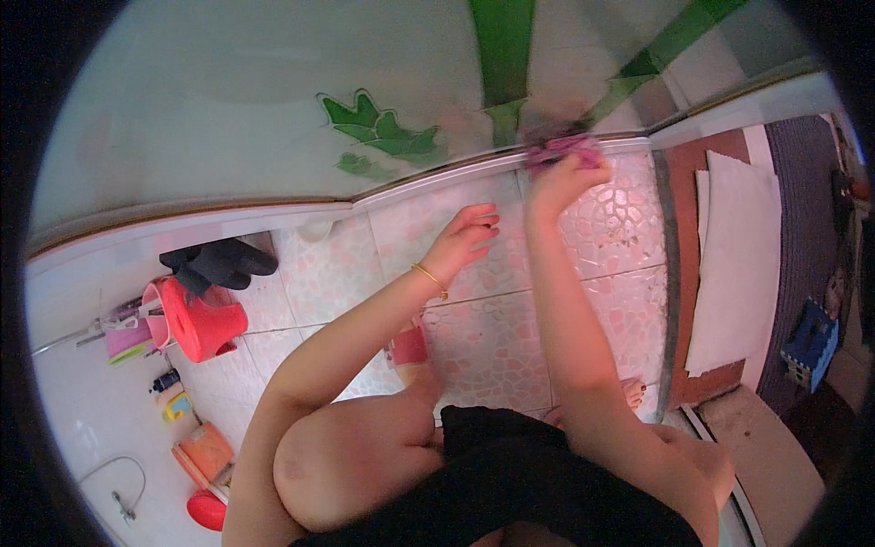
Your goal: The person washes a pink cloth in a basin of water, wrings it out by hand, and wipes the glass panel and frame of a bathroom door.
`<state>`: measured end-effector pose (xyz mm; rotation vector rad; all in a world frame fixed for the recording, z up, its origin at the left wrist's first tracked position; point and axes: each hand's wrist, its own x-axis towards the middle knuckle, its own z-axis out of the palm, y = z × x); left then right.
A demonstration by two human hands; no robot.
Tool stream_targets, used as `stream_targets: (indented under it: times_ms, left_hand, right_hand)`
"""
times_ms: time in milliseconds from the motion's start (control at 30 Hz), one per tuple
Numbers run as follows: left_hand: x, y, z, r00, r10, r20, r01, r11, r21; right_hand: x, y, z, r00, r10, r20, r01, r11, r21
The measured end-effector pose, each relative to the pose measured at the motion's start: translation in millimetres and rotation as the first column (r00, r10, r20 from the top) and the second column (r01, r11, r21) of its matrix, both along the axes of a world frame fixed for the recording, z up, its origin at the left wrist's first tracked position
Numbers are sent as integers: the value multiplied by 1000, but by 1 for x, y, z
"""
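My right hand grips a crumpled pink and dark cloth against the lower white frame of a frosted glass partition. The hand and cloth are blurred. To its left, my left hand hangs above the pebble-patterned tile floor with fingers apart and nothing in it; a gold bracelet circles that wrist. Green leaf decoration marks the glass beyond both hands.
Red plastic containers and dark footwear are at the left. A hand shower is at the lower left. On the right, a white cloth lies over a brown surface past a dark threshold, beside a dark ribbed mat.
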<state>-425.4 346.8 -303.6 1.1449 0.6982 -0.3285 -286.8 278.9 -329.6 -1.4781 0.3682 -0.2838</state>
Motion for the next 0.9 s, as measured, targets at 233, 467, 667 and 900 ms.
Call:
stream_targets:
  times_ms: [233,467,667,900]
  left_hand:
    - [-32,31,11,824,556,-103,-565,799,-206]
    - [-106,102,-9,607,795,4,-777,594,-210]
    - [-89,92,26,533,837,125,-812,548,-203]
    - [-84,94,103,438,724,534,-763,613,-206]
  right_hand:
    - [-143,97,8,884,435,-172,-440,898,12]
    - [-158,121,53,677,609,-414,-120,646,754]
    - [-127,94,73,474,790,-388,23,430,903]
    - [-123,76,161,542,839,43,-232,101,967]
